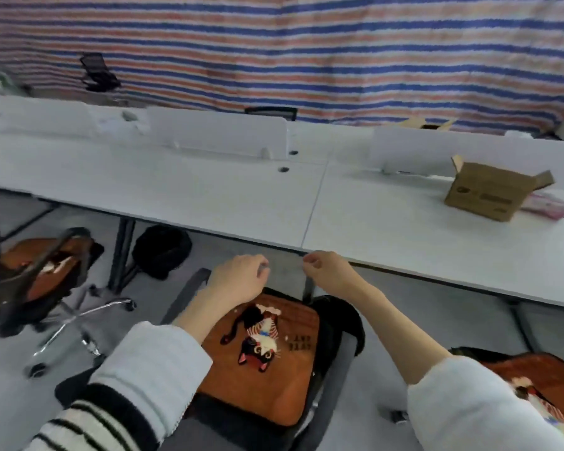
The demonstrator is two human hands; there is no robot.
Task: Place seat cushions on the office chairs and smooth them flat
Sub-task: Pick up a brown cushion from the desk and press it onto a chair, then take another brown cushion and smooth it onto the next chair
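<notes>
Cushion: an orange seat cushion with a cat picture lies on the middle office chair, at 6 o'clock in view, under both forearms.
Left hand: the left hand hangs above the cushion's far edge, fingers loosely curled, gripping nothing.
Right hand: the right hand sits at the cushion's 1 o'clock, near the desk edge, fingers loosely curled and empty.
Other cushions: a second orange cushion on a chair at 9 o'clock; a third at 4 o'clock.
Desk: a white desk spans 12 o'clock; a cardboard box stands at 2 o'clock.
</notes>
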